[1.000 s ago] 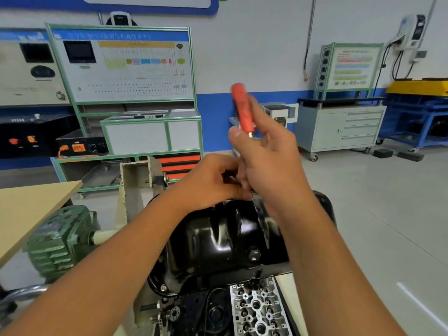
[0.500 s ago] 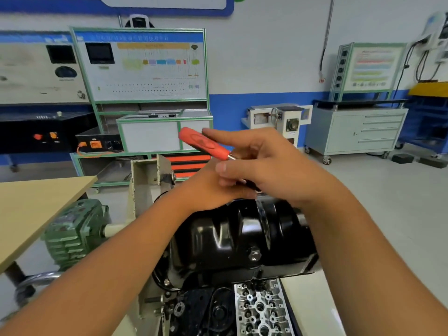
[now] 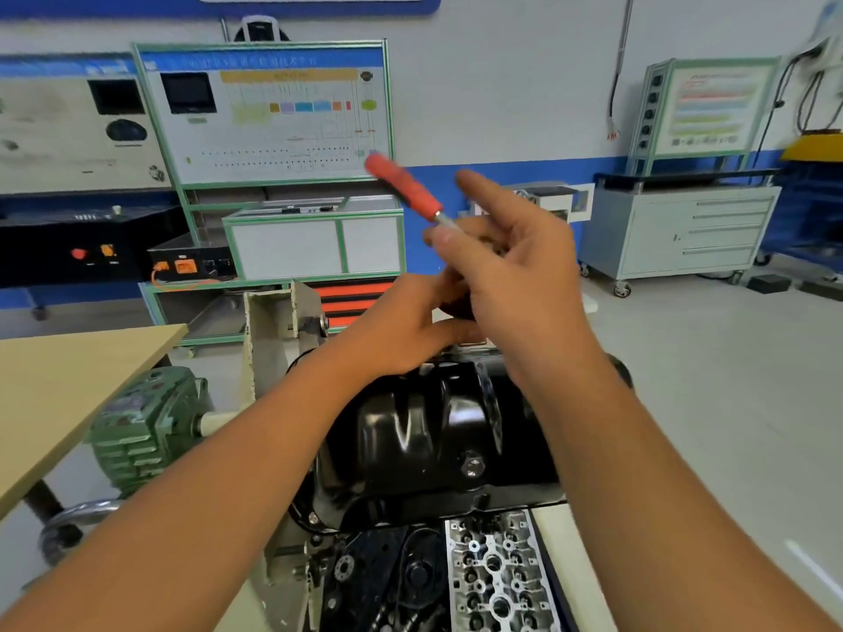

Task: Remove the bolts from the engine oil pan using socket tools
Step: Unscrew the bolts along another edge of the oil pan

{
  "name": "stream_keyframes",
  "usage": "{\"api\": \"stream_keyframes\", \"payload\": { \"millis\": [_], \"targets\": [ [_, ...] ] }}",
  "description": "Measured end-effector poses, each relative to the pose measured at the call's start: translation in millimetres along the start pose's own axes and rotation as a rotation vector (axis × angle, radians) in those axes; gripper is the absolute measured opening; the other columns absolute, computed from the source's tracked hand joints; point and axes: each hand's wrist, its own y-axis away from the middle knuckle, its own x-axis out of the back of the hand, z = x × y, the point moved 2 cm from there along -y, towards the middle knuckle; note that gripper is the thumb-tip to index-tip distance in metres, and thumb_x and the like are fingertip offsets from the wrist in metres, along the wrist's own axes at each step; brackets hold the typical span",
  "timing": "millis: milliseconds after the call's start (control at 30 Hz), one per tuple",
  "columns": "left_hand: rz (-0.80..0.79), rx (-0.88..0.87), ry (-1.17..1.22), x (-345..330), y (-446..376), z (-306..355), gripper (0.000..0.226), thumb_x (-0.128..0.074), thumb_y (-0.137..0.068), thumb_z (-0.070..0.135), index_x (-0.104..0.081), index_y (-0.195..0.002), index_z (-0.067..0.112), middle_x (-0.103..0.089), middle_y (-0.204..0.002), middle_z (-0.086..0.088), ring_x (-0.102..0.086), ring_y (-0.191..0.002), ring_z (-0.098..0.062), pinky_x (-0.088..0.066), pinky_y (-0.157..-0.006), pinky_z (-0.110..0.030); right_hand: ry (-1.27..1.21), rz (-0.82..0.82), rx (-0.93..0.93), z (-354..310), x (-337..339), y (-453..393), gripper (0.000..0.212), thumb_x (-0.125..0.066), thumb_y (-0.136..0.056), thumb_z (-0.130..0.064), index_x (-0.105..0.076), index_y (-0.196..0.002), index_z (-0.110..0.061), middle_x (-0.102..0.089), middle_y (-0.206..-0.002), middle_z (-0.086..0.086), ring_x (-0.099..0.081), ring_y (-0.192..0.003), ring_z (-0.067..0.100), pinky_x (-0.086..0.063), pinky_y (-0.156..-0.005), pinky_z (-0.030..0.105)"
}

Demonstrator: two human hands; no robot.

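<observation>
The black oil pan (image 3: 424, 431) sits upturned on the engine in front of me. Above its far edge I hold a socket wrench (image 3: 403, 187) with a red handle that points up and to the left. My right hand (image 3: 515, 275) pinches the wrench's metal shaft just below the handle, with the index finger stretched out. Lower down, my left hand (image 3: 406, 330) curls its fingers round the dark head of the wrench, which hides the socket and the bolt under it. A hex drain bolt (image 3: 472, 465) shows on the pan's near wall.
A cylinder head (image 3: 495, 572) lies below the pan. A green motor (image 3: 141, 426) and a cream stand plate (image 3: 273, 339) are to the left, beside a wooden table (image 3: 68, 394). Training boards and a grey cabinet (image 3: 684, 234) line the wall; bare floor lies to the right.
The red handle swung from upright down to the left, then back up a little. Both hands stayed at the pan's far edge, and my view shifted slightly.
</observation>
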Motion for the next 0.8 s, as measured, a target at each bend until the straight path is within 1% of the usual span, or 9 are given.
{"api": "stream_keyframes", "payload": {
  "millis": [67, 133, 233, 300, 400, 500, 667, 733, 800],
  "targets": [
    [-0.046, -0.014, -0.004, -0.5, 0.1, 4.1, 0.072, -0.059, -0.08, -0.002, -0.058, -0.089, 0.069, -0.056, -0.079, 0.05, -0.049, -0.07, 0.031, -0.033, -0.061, 0.008, -0.103, 0.412, -0.043, 8.1, -12.0, 11.2, 0.057, -0.062, -0.096, -0.011, -0.051, -0.149, -0.029, -0.07, -0.095, 0.0, -0.069, -0.088, 0.023, -0.058, -0.087, 0.047],
    [-0.039, 0.006, -0.009, 0.3, -0.3, -5.2, 0.066, -0.058, -0.079, -0.001, -0.059, -0.089, 0.064, -0.056, -0.078, 0.049, -0.05, -0.072, 0.031, -0.033, -0.062, 0.007, -0.097, 0.495, -0.021, 14.5, -19.3, 16.3, 0.058, -0.057, -0.096, -0.008, -0.051, -0.149, -0.031, -0.069, -0.098, -0.004, -0.067, -0.084, 0.018, -0.06, -0.082, 0.043],
    [-0.051, 0.055, -0.089, -0.9, 7.0, -18.6, 0.037, -0.051, -0.084, 0.031, -0.062, -0.119, 0.037, -0.055, -0.114, 0.043, -0.057, -0.106, 0.015, -0.035, -0.085, 0.005, 0.133, -0.057, 0.089, 9.8, -14.1, 2.2, 0.059, -0.065, -0.089, -0.007, -0.061, -0.141, -0.035, -0.074, -0.107, -0.01, -0.067, -0.092, 0.004, -0.057, -0.083, 0.024],
    [-0.063, 0.043, -0.226, -3.4, 7.2, -21.3, 0.067, -0.042, -0.085, 0.046, -0.052, -0.143, 0.014, -0.043, -0.136, 0.02, -0.042, -0.127, 0.004, -0.021, -0.096, 0.008, 0.163, -0.338, 0.144, 2.3, -7.5, -2.2, 0.054, -0.07, -0.085, -0.004, -0.069, -0.13, -0.034, -0.075, -0.092, 0.003, -0.067, -0.082, 0.009, -0.056, -0.079, 0.03],
    [-0.094, 0.056, -0.134, -6.1, -1.6, -12.4, 0.039, -0.043, -0.086, 0.041, -0.057, -0.123, 0.044, -0.062, -0.124, 0.023, -0.058, -0.112, 0.003, -0.041, -0.095, -0.014, -0.072, 0.127, 0.065, 5.5, 0.4, -4.2, 0.056, -0.07, -0.087, -0.004, -0.064, -0.132, -0.038, -0.067, -0.09, 0.019, -0.067, -0.079, 0.03, -0.059, -0.078, 0.043],
    [-0.08, 0.11, -0.108, -2.4, -6.7, -12.8, 0.048, -0.048, -0.088, 0.017, -0.055, -0.095, 0.063, -0.063, -0.091, 0.042, -0.058, -0.084, 0.02, -0.041, -0.072, -0.002, -0.157, 0.518, -0.045, 15.5, -10.5, 6.6, 0.053, -0.061, -0.093, -0.008, -0.059, -0.141, -0.03, -0.068, -0.111, -0.011, -0.07, -0.105, 0.026, -0.057, -0.092, 0.048],
    [0.036, -0.02, -0.208, -3.4, 9.3, -15.0, 0.032, -0.047, -0.083, 0.023, -0.055, -0.113, 0.022, -0.068, -0.097, 0.008, -0.04, -0.103, 0.018, -0.03, -0.071, 0.012, 0.141, -0.427, 0.104, 6.8, -2.1, 1.6, 0.046, -0.056, -0.088, 0.009, -0.077, -0.117, -0.019, -0.079, -0.094, -0.002, -0.072, -0.095, 0.006, -0.058, -0.089, 0.028],
    [0.033, 0.044, -0.168, -4.3, 5.0, -25.0, 0.033, -0.048, -0.086, 0.025, -0.059, -0.117, 0.022, -0.066, -0.104, 0.009, -0.047, -0.103, 0.016, -0.034, -0.084, 0.007, 0.079, -0.45, 0.178, 0.9, 2.4, 1.5, 0.062, -0.059, -0.084, 0.014, -0.068, -0.131, -0.024, -0.078, -0.094, -0.003, -0.071, -0.091, 0.005, -0.057, -0.083, 0.022],
    [0.02, 0.091, -0.117, -3.4, -0.7, -27.9, 0.027, -0.056, -0.089, 0.019, -0.061, -0.111, 0.032, -0.067, -0.102, 0.02, -0.06, -0.099, 0.009, -0.047, -0.088, -0.011, 0.068, -0.148, 0.221, 4.3, 0.0, 5.1, 0.08, -0.061, -0.084, 0.012, -0.048, -0.147, -0.036, -0.075, -0.092, -0.006, -0.067, -0.084, 0.003, -0.053, -0.077, 0.021]
  ]
}}
